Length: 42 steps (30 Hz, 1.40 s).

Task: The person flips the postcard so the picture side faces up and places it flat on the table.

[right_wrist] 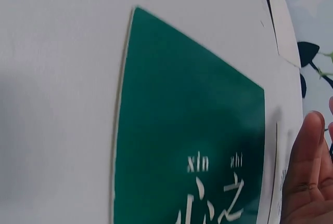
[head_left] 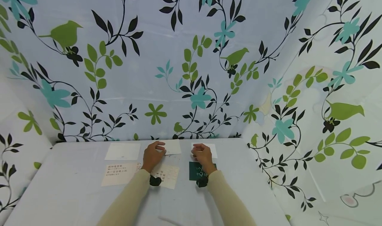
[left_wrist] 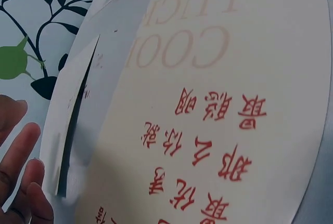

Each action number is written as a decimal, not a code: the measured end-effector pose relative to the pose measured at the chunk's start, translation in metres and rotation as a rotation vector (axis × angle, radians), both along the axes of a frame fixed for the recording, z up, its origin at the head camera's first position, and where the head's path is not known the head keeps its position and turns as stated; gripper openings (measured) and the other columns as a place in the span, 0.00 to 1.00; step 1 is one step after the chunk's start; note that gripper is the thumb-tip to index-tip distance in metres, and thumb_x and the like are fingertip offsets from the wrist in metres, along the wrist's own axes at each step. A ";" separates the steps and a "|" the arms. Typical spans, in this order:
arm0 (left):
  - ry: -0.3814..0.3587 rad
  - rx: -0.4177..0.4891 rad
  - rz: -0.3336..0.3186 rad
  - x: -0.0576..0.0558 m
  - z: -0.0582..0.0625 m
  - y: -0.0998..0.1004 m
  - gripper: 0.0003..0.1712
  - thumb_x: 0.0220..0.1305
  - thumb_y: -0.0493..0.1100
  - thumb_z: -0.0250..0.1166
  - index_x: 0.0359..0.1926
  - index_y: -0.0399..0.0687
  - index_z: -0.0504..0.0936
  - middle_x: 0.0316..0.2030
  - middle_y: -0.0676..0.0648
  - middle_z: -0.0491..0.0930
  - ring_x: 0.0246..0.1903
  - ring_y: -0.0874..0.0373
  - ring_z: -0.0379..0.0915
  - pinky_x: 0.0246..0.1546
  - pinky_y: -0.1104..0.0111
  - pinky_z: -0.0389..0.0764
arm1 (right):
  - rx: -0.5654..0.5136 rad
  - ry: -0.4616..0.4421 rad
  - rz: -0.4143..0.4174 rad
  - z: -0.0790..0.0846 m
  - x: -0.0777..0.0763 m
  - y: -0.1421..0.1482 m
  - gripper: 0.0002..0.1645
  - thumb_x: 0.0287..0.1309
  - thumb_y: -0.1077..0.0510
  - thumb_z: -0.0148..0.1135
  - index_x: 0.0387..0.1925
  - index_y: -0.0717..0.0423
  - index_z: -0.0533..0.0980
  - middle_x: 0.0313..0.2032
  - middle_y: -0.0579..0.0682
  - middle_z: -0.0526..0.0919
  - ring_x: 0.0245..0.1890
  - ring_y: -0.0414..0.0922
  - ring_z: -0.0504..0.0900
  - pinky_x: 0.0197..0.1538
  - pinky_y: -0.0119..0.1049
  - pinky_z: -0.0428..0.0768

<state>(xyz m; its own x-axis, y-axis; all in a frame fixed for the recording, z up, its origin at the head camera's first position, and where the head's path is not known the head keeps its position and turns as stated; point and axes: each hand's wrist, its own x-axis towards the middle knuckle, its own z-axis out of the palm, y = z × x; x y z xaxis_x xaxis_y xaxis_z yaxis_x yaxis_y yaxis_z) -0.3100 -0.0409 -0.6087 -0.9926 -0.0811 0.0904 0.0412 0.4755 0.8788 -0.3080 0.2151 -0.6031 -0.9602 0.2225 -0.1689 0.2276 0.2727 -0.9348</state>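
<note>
My left hand (head_left: 153,155) is at the near left side of a white card (head_left: 174,147), fingers apart and relaxed. In the left wrist view its fingers (left_wrist: 13,154) are beside that card (left_wrist: 65,120), whose edge lifts off the table. Below the wrist is a cream card with red characters (left_wrist: 203,125), partly covered by the arm in the head view. My right hand (head_left: 203,155) hovers over another white card (head_left: 213,150), with its fingers loosely bent. A green card (right_wrist: 192,99) with white lettering lies under the right wrist.
On the left are a blank white card (head_left: 122,151) and, nearer, a cream printed card (head_left: 114,173). All lie on a white-covered table (head_left: 74,192). A patterned curtain (head_left: 131,73) with leaves and birds rises behind the table's far edge.
</note>
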 end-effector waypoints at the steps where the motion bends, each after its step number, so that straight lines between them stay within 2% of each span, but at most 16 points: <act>1: -0.002 -0.001 0.003 0.000 0.000 -0.003 0.19 0.65 0.39 0.73 0.57 0.46 0.87 0.44 0.42 0.91 0.40 0.47 0.86 0.48 0.50 0.81 | -0.003 -0.002 0.005 -0.001 0.000 -0.002 0.22 0.67 0.59 0.70 0.61 0.55 0.82 0.50 0.53 0.87 0.39 0.45 0.88 0.41 0.36 0.87; 5: -0.012 -0.008 0.022 -0.002 -0.004 -0.013 0.20 0.65 0.39 0.73 0.58 0.47 0.87 0.46 0.42 0.91 0.44 0.45 0.86 0.50 0.49 0.80 | -0.009 -0.025 0.033 -0.001 -0.002 -0.010 0.23 0.66 0.58 0.70 0.62 0.53 0.81 0.52 0.53 0.87 0.40 0.44 0.88 0.43 0.36 0.87; 8: -0.028 -0.022 0.045 -0.004 -0.007 -0.019 0.20 0.65 0.39 0.73 0.58 0.48 0.86 0.48 0.42 0.90 0.50 0.43 0.85 0.54 0.48 0.79 | -0.031 -0.046 0.054 -0.002 -0.003 -0.015 0.24 0.66 0.59 0.71 0.63 0.52 0.81 0.54 0.53 0.86 0.41 0.45 0.87 0.43 0.36 0.87; 13: -0.042 -0.037 0.093 -0.002 -0.005 -0.026 0.21 0.63 0.36 0.73 0.58 0.46 0.86 0.53 0.39 0.88 0.58 0.38 0.80 0.62 0.44 0.74 | -0.043 -0.056 0.098 -0.003 -0.004 -0.025 0.25 0.66 0.58 0.71 0.64 0.50 0.81 0.58 0.53 0.85 0.42 0.46 0.88 0.43 0.36 0.86; 17: -0.054 -0.051 0.117 0.000 -0.005 -0.027 0.21 0.62 0.35 0.73 0.57 0.46 0.86 0.56 0.38 0.87 0.59 0.38 0.77 0.64 0.44 0.71 | -0.035 -0.061 0.129 -0.004 -0.003 -0.032 0.25 0.66 0.58 0.71 0.64 0.49 0.81 0.59 0.53 0.85 0.43 0.46 0.87 0.43 0.36 0.86; 23: -0.081 -0.066 0.111 0.003 -0.007 -0.026 0.21 0.61 0.33 0.73 0.56 0.45 0.86 0.56 0.39 0.87 0.58 0.38 0.76 0.64 0.45 0.71 | -0.039 -0.079 0.137 -0.005 -0.001 -0.044 0.24 0.66 0.58 0.71 0.63 0.49 0.81 0.59 0.52 0.84 0.42 0.45 0.86 0.42 0.35 0.86; 26: -0.096 -0.060 0.112 0.004 -0.005 -0.026 0.21 0.62 0.33 0.72 0.57 0.44 0.85 0.57 0.39 0.87 0.59 0.39 0.75 0.66 0.46 0.70 | -0.060 -0.084 0.145 -0.003 -0.001 -0.050 0.24 0.67 0.58 0.71 0.63 0.50 0.81 0.60 0.53 0.83 0.42 0.45 0.86 0.42 0.35 0.85; 31: -0.102 -0.049 0.118 0.008 0.003 -0.024 0.21 0.63 0.33 0.71 0.57 0.43 0.85 0.58 0.38 0.86 0.59 0.39 0.75 0.66 0.45 0.69 | -0.057 -0.083 0.111 -0.001 -0.002 -0.054 0.22 0.67 0.58 0.71 0.62 0.49 0.82 0.59 0.52 0.84 0.44 0.46 0.85 0.45 0.35 0.85; 37: -0.111 -0.039 0.125 0.005 -0.001 -0.025 0.20 0.64 0.33 0.71 0.57 0.44 0.85 0.57 0.39 0.86 0.60 0.39 0.75 0.67 0.45 0.69 | -0.053 -0.054 0.007 -0.004 -0.008 -0.058 0.15 0.66 0.60 0.72 0.53 0.48 0.86 0.50 0.51 0.87 0.45 0.45 0.85 0.49 0.36 0.83; 42: -0.106 -0.037 0.131 0.005 -0.004 -0.026 0.18 0.64 0.33 0.70 0.55 0.44 0.85 0.56 0.39 0.87 0.58 0.39 0.75 0.65 0.44 0.70 | -0.092 -0.042 0.000 -0.002 -0.006 -0.060 0.14 0.66 0.61 0.71 0.52 0.53 0.86 0.45 0.51 0.88 0.42 0.43 0.85 0.48 0.35 0.84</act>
<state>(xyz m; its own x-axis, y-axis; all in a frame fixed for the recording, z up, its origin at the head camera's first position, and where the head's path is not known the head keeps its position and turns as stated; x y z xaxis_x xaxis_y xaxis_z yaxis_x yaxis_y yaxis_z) -0.3049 -0.0669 -0.6126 -0.9779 -0.2087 -0.0086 -0.1147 0.5024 0.8570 -0.3143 0.1554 -0.6053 -0.9518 0.2046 -0.2287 0.2672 0.1860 -0.9455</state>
